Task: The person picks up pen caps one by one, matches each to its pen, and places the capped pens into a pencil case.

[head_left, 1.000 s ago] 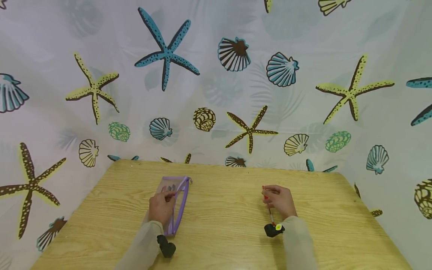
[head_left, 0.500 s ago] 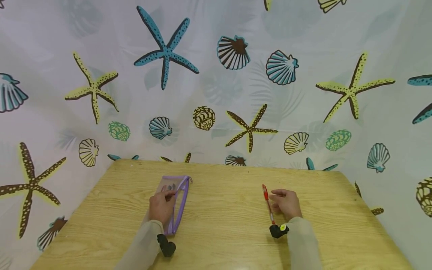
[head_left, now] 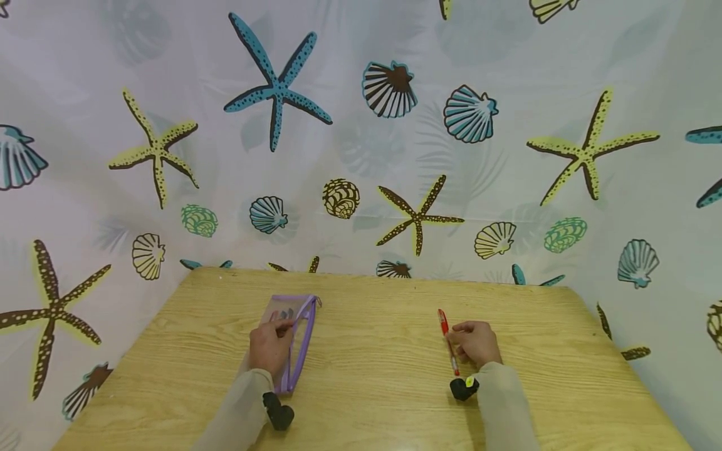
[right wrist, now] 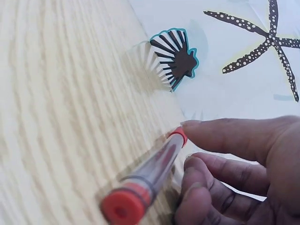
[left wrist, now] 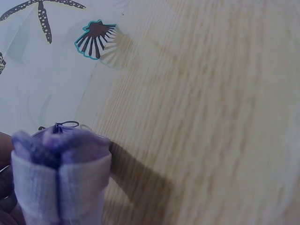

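A pale curtain printed with starfish and shells hangs behind and to both sides of a light wooden bench with a plain grain. On its left half lies a pouch, clear mesh edged in purple, longer than wide, running away from the person, with a small pull loop at the far end; in the left wrist view its purple edge fills the lower left corner, blurred. On the right half lies a pen, a slim clear barrel with red ends, flat on the wood and pointing away and slightly left; the right wrist view shows its red end cap close to the lens.

The left hand rests palm down on the pouch, its fingers curled at the zip edge; whether they pinch the zip cannot be told. The right hand lies just right of the pen, knuckles up, its fingers loosely bent and a little apart, tips beside the barrel near its far end, not wrapped round it. Both sleeves are pale, each with a black wrist camera
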A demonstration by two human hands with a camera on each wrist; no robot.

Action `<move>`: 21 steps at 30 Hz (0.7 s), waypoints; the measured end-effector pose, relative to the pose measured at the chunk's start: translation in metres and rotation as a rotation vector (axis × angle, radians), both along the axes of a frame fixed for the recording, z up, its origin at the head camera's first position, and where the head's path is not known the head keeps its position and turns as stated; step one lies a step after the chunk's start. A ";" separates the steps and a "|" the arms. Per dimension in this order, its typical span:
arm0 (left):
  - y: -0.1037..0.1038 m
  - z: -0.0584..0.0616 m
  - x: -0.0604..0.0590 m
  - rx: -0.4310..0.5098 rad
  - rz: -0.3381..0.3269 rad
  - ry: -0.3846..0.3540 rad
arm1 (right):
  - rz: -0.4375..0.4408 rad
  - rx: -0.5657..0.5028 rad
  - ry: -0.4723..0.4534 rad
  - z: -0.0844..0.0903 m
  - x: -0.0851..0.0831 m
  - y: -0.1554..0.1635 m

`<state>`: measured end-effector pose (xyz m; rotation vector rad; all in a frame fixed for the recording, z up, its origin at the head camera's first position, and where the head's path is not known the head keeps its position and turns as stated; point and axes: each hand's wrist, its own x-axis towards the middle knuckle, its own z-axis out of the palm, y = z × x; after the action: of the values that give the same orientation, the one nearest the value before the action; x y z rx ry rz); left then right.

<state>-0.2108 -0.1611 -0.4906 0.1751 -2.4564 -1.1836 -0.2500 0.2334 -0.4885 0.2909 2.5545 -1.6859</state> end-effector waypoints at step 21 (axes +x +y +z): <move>-0.002 0.003 -0.008 0.024 -0.017 -0.037 | 0.061 0.265 -0.035 -0.002 -0.008 -0.007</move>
<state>-0.2189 -0.1636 -0.4877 0.1840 -2.4809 -1.2276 -0.2576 0.2266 -0.4903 0.2503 2.7293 -1.3099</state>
